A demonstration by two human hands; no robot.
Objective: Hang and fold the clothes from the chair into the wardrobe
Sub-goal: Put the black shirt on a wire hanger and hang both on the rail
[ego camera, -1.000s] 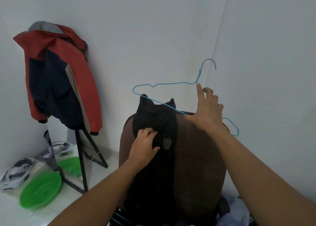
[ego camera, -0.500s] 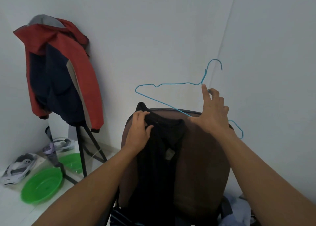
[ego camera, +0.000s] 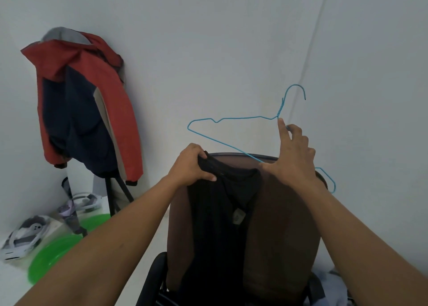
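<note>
A black shirt (ego camera: 217,224) hangs down the brown backrest of a chair (ego camera: 278,231), collar at the top with a small tag showing. My left hand (ego camera: 193,164) grips the shirt's left shoulder at the top edge of the backrest. My right hand (ego camera: 290,154) holds a blue wire hanger (ego camera: 231,118) just under its hook, index finger pointing up along the neck. The hanger hovers above the collar, its lower bar crossing the backrest's top edge. The wardrobe is out of view.
A red and navy jacket (ego camera: 81,102) hangs on a black stand at the left. Below it on the floor lie green plastic basins (ego camera: 53,257) and sandals (ego camera: 25,238). White walls meet in a corner behind the chair. Pale cloth (ego camera: 333,287) lies at the bottom right.
My left hand has climbed from the shirt's chest up to its left shoulder and taken hold of it. The shirt's raised collar has settled lower on the backrest. The hanger stayed about where it was.
</note>
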